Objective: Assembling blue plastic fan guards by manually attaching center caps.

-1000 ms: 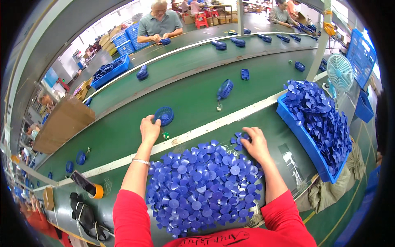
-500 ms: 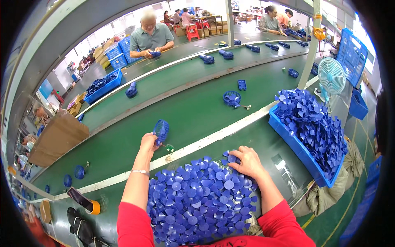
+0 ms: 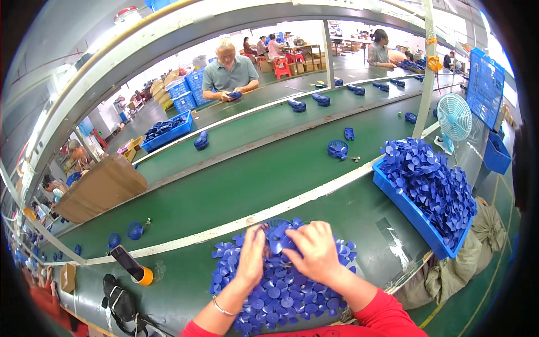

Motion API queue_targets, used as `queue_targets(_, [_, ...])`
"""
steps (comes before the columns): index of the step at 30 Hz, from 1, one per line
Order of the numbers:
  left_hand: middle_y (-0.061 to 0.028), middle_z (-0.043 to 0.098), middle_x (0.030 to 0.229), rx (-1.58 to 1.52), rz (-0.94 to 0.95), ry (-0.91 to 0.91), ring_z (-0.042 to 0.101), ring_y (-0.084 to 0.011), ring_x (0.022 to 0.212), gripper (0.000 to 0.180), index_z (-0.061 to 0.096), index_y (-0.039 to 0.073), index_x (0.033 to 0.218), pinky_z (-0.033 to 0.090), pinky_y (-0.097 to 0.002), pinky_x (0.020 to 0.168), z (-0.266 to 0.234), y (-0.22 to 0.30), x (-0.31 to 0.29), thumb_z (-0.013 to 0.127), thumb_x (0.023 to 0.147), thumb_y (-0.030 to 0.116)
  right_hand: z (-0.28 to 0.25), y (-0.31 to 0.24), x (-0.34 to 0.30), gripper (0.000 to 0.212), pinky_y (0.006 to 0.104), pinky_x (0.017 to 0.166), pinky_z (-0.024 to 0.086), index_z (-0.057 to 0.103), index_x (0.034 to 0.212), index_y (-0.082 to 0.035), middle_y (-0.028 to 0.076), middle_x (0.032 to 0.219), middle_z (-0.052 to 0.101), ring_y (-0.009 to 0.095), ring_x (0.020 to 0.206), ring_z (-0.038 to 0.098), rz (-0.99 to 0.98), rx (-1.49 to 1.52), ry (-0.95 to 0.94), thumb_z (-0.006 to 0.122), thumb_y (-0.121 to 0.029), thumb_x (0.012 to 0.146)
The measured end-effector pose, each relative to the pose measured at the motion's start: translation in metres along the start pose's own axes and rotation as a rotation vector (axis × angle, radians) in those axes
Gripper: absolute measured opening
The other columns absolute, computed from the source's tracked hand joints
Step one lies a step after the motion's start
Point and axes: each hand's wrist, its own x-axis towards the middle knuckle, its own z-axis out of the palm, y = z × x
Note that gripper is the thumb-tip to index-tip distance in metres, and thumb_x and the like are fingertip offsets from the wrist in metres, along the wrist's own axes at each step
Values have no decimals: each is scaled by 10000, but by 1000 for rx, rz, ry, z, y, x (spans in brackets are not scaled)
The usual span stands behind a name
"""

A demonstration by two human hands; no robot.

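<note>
Over a large heap of blue fan blades (image 3: 275, 297), my two hands have come together. My left hand (image 3: 252, 255) grips a round blue slotted fan housing (image 3: 276, 221), mostly hidden behind the fingers and slightly blurred. Thumb and fingers of my right hand (image 3: 317, 250) pinch one blue three-winged fan blade (image 3: 278, 238), held at the housing's open side. Whether the blade touches the inside of the housing, I cannot tell.
A blue crate (image 3: 412, 205) heaped with blades stands at right, beside a small fan (image 3: 453, 118). More housings (image 3: 337, 149) lie on the green belt (image 3: 236, 188). A phone (image 3: 127, 261) leans on an orange tape roll at left. A co-worker (image 3: 230, 76) sits across the belt.
My left hand has brought the housing from over the belt back above the heap. My right hand has lifted a blade and moved left to meet it. The view has shifted.
</note>
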Motion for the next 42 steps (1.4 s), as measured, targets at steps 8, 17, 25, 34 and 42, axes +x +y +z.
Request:
queue_targets(8, [-52,567,982,183,-7,-41,517,-114,897,323,500,19,1128,443,-268,789,14,4,-38,626,862,151,-3,-22,-22,449,429,815,383,618,993,-55,69,881,533,260,816,509,-11,-98,8,754,-180,585])
queue_targets(17, [-95,618,979,339,109,2,580,-159,946,342,547,-6,1047,461,-301,840,1,9,-59,699,764,111,5,-26,-25,476,361,696,500,598,938,2,151,862,601,298,780,624,485,384,-237,818,-216,577])
queue_targets(25, [-76,642,908,318,109,98,603,-130,873,327,582,22,1001,482,-289,791,4,8,-57,721,712,84,25,-30,-34,367,392,606,474,542,810,14,169,752,563,355,683,588,375,200,-149,765,-147,567])
queue_targets(34, [-64,561,983,140,59,261,564,-127,895,396,474,46,1179,484,-258,759,-98,-14,35,614,876,258,53,101,12,606,258,570,518,435,1221,72,128,877,627,173,741,623,960,771,-20,709,-248,784])
queue_targets(42, [-74,604,853,292,-188,926,634,-175,687,323,521,3,1050,531,-292,567,-355,-95,64,619,860,245,-27,125,-33,286,295,627,496,638,977,-26,94,762,638,138,686,612,835,169,-362,655,-35,692])
